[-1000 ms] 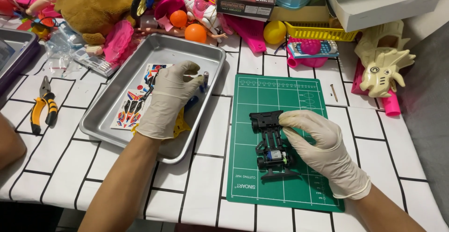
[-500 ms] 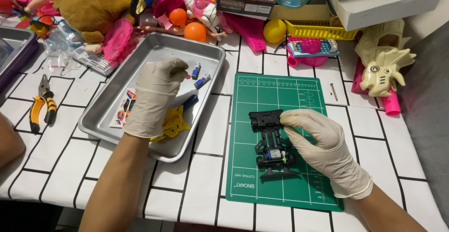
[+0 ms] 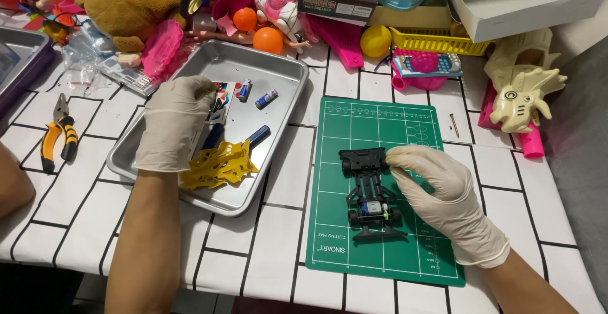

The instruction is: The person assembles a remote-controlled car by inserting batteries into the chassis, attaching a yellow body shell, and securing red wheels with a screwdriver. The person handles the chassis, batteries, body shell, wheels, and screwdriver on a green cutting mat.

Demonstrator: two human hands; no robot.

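Right hand point(image 3: 443, 197), gloved, sits right of centre on the green mat point(image 3: 380, 257). My fingertips are pinched on the front end of the black toy car chassis point(image 3: 368, 190), which lies flat on the mat, nose toward the top of the frame, with a small motor visible near its rear.

Left hand point(image 3: 172, 124), also gloved, is at centre left, reaching into the metal tray point(image 3: 278, 67). Its fingers are curled down over a sticker sheet point(image 3: 220, 102); whether they grip it I cannot tell, since the glove hides the contact.

Tray contents: yellow car shell point(image 3: 218, 167) at the lower edge, just below my left hand; blue pen-like tool point(image 3: 256, 136) beside it; two small batteries point(image 3: 254, 94) toward the upper middle, apart from each other.

Outside the tray: pliers point(image 3: 56, 133) with orange-and-black handles at far left on the tiled tabletop point(image 3: 278, 219). One loose screw point(image 3: 455, 126) lies just right of the mat's upper corner.
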